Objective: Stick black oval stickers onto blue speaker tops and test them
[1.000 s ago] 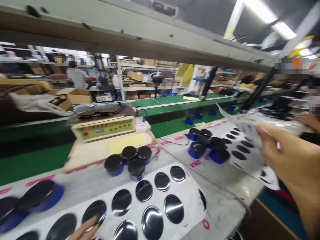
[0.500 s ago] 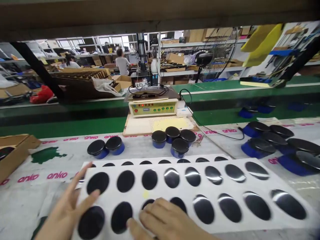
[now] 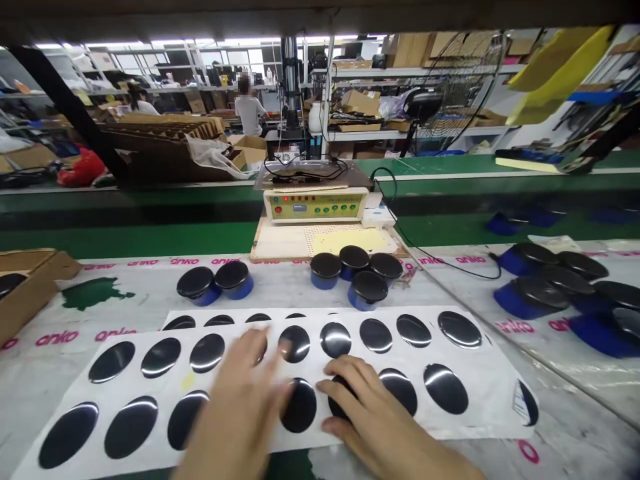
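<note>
A white sheet [image 3: 150, 388] carrying two rows of glossy black discs lies across the table before me. Behind its far edge shows a strip of another sheet [image 3: 315, 313] with similar discs. My left hand [image 3: 240, 393], blurred by motion, is over the middle of the top sheet with its fingers apart; whether it touches the sheet I cannot tell. To its right, my right hand [image 3: 370, 413] rests spread and slightly bent on the sheet, partly covering a black disc [image 3: 340, 397]. Neither hand grips anything visible.
Blue tins with black lids [image 3: 367, 288] stand in groups behind the sheets, more [image 3: 533, 297] at the right. A control box [image 3: 315, 205] sits on a board beyond. At left is a cardboard box [image 3: 37, 293]. A cable [image 3: 450, 260] crosses the table; two people work far back.
The top sheet has shifted left and now reaches the lower left. My left hand has gone from the sheet's left edge to its middle; my right hand is slightly further right.
</note>
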`<action>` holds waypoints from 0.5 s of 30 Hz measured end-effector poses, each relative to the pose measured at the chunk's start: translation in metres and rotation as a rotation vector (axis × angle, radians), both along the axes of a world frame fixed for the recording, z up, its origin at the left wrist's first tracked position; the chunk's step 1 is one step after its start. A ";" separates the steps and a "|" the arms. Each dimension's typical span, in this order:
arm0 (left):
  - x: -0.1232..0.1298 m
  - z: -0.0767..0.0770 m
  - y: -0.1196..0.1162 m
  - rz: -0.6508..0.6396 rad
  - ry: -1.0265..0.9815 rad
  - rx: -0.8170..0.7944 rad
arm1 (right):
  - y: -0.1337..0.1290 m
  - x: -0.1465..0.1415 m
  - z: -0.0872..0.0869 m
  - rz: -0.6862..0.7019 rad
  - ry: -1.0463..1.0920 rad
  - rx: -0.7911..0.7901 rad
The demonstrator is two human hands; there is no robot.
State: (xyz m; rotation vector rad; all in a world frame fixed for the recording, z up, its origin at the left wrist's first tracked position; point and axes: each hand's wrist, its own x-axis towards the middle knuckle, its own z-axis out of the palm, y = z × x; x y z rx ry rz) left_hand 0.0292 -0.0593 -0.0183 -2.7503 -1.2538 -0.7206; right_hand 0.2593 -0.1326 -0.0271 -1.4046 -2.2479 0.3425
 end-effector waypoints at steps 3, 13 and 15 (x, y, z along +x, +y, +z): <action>0.051 -0.020 -0.012 -0.212 0.217 0.131 | -0.003 0.018 0.004 0.059 0.053 -0.011; 0.011 -0.028 0.009 -0.147 0.408 0.226 | -0.005 0.092 -0.001 0.124 -0.104 -0.056; 0.013 -0.027 0.007 -0.140 0.407 0.220 | 0.000 0.090 -0.001 0.135 -0.114 -0.091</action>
